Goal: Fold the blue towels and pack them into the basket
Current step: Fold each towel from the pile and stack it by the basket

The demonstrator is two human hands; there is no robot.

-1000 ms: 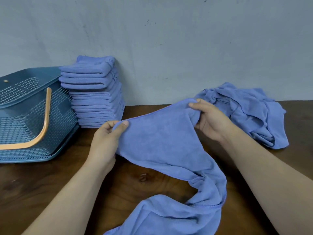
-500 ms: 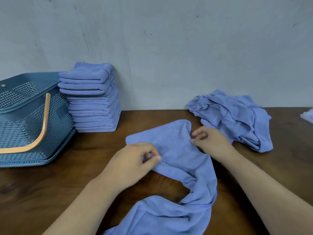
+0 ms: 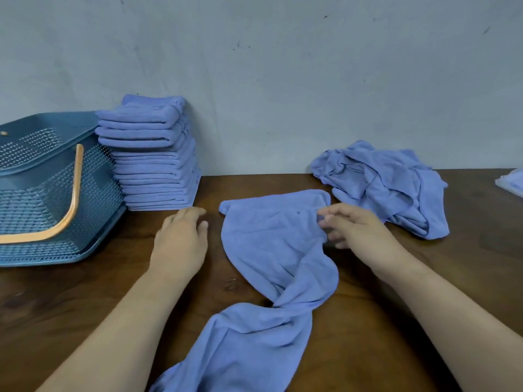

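Observation:
A blue towel (image 3: 271, 236) lies on the wooden table (image 3: 85, 301), its far end spread flat, twisted in the middle, and its near end trailing to the bottom edge. My left hand (image 3: 181, 239) rests flat on the table just left of the towel, apart from it. My right hand (image 3: 359, 230) reaches in from the right, its spread, blurred fingers touching the towel's far right corner. A tall stack of folded blue towels (image 3: 152, 157) stands against the wall. Left of the stack sits the blue perforated basket (image 3: 34, 199) with its orange handle (image 3: 72, 205).
A crumpled pile of unfolded blue towels (image 3: 387, 188) lies at the back right, near my right hand. A pale blue item (image 3: 512, 182) shows at the right edge. A grey wall (image 3: 283, 80) closes off the table's far side.
Both hands lowered the towel's far end onto the table. My left hand let go and moved left off the towel. My right hand's pinch on the right corner loosened.

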